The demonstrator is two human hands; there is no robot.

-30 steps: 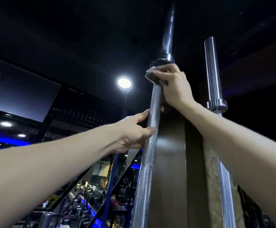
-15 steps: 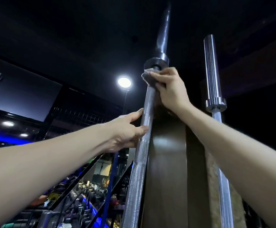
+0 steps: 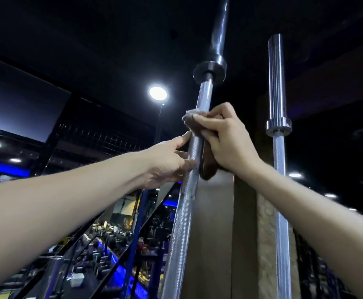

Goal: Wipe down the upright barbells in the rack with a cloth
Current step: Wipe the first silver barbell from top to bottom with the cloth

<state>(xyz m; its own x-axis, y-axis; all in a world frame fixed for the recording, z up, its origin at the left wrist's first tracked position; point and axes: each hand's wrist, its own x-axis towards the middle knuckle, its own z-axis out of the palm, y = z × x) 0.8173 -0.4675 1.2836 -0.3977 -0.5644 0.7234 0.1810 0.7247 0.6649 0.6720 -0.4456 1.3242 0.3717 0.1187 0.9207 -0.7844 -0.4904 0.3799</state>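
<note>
While the right hand [image 3: 226, 137] wraps the cloth [image 3: 194, 120] around the near barbell [image 3: 189, 180] below its collar, the left hand [image 3: 167, 162] steadies the shaft with loosely straight fingers. The lower shaft probably remains to be wiped; the right barbell [image 3: 279, 147] stands untouched.

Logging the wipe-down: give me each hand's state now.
Left hand: open, fingers resting against the near barbell.
Right hand: closed around the cloth, pressing it on that barbell.

Two barbells [image 3: 189, 190] [image 3: 281, 190], one cloth [image 3: 192, 120].
</note>
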